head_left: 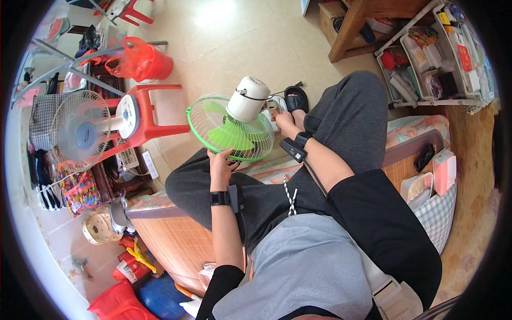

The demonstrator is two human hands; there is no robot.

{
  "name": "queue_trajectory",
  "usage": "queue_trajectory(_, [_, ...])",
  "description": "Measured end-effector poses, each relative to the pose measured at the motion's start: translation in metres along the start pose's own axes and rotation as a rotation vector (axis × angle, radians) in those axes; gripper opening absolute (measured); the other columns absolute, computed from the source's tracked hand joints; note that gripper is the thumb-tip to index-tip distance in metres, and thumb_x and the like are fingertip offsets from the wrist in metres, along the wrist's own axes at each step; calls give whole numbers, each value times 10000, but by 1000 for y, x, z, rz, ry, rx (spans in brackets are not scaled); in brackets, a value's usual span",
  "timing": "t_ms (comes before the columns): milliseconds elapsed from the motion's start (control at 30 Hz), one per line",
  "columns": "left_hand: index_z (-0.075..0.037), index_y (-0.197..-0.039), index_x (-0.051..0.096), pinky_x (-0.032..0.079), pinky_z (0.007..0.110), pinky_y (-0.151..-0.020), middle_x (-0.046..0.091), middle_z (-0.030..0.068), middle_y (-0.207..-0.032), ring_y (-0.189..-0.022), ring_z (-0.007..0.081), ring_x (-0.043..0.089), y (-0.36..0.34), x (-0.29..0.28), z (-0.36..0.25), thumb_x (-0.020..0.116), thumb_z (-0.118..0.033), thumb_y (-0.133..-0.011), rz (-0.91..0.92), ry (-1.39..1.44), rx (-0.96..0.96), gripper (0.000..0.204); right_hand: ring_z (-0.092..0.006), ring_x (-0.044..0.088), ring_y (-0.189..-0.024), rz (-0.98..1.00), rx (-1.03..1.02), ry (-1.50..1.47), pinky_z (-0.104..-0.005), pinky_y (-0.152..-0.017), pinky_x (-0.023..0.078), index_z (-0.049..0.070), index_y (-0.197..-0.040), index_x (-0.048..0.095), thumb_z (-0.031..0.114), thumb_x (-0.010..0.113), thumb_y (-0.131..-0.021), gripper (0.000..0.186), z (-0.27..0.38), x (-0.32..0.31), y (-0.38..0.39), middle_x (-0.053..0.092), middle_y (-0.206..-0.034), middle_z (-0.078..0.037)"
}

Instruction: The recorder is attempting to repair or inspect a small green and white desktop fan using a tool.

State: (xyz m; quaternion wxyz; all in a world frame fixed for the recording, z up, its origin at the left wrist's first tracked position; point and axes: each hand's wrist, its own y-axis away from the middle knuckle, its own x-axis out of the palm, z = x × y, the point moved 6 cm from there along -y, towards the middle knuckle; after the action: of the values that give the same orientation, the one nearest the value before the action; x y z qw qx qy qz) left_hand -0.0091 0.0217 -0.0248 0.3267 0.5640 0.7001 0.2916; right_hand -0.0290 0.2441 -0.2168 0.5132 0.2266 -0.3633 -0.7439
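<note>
A small fan with a white motor housing (247, 98) and a green-rimmed wire guard (205, 137) is tilted face down above my lap. Green blades show through the guard. My left hand (220, 165) has its fingers curled on the near edge of the green rim. My right hand (284, 120) is closed at a small white part beside the housing, over a white base (271, 122) that is partly hidden; exactly what the fingers grip is hard to make out. A black slipper (294, 96) on my foot shows just beyond.
Left are a second fan (85, 133), a red stool (165, 112), a red bucket (160, 65) and a power strip (150, 164). I sit on a mat-covered bed (165, 240). A white trolley of supplies (418, 64) and wooden furniture (346, 26) stand at right.
</note>
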Motion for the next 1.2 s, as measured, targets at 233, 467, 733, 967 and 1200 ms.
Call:
queue_trajectory(233, [-227, -1389, 77, 389, 574, -843, 331, 156, -1324, -1122, 343, 429, 10, 4, -20, 523, 102, -742, -62, -46, 170, 852, -116, 391, -378, 15, -92, -94, -290, -356, 288, 39, -833, 620, 310, 544, -878, 285, -1, 3, 0, 578, -628, -16])
queue_trajectory(467, [-126, -1417, 99, 444, 326, -869, 348, 154, -1342, -1147, 279, 449, 17, 12, -44, 525, 207, -636, -67, -123, 452, 950, -110, 404, -386, 21, -43, 6, -284, -346, 309, 59, -872, 641, 331, 565, -874, 282, -14, 6, -14, 578, -630, 3])
queue_trajectory(733, [-54, -1405, 166, 236, 329, -1058, 310, 211, -1389, -1290, 302, 313, 34, 25, -53, 605, 129, -589, -162, -406, 678, 945, -105, 419, -426, 58, 52, -94, -283, -353, 320, 56, -840, 627, 318, 595, -851, 265, -14, 7, -10, 583, -664, -11])
queue_trajectory(967, [-42, -1403, 159, 234, 337, -1060, 312, 219, -1385, -1292, 324, 307, 42, 38, -54, 604, 116, -599, -156, -438, 754, 933, -95, 393, -444, 125, 130, -354, -270, -356, 299, 68, -891, 595, 307, 576, -868, 241, -18, 13, -5, 565, -699, -9])
queue_trajectory(1200, [-43, -1409, 114, 304, 319, -1007, 331, 202, -1364, -1236, 283, 369, 34, 29, -50, 595, 143, -607, -117, -276, 631, 954, -86, 349, -461, 165, 202, -320, -260, -381, 298, 90, -979, 565, 281, 482, -912, 219, -10, 15, -1, 545, -769, 15])
